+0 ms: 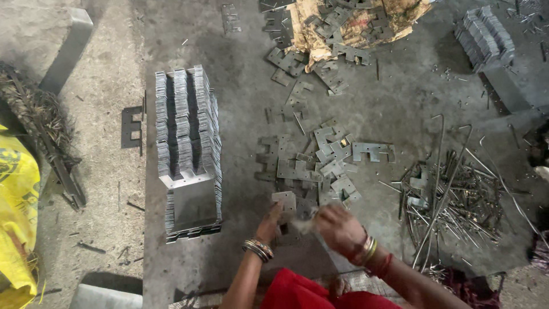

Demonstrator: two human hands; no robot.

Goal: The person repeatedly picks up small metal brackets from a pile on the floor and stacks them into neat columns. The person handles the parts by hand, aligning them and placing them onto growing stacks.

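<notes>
Both hands, left hand point(271, 220) and right hand point(338, 228) (blurred), pinch one flat notched plate point(285, 201), its long axis unclear.

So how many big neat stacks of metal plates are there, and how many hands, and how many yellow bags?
Neat stacks of metal plates: 2, the big stack and the far stack
Hands: 2, left hand and right hand
Yellow bags: 1, the yellow bag
Total: 5

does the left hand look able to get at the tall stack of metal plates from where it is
Probably yes. The left hand sits just right of the tall stack of metal plates, with only bare floor between them. It already touches a flat plate, so that would need dropping first.
</notes>
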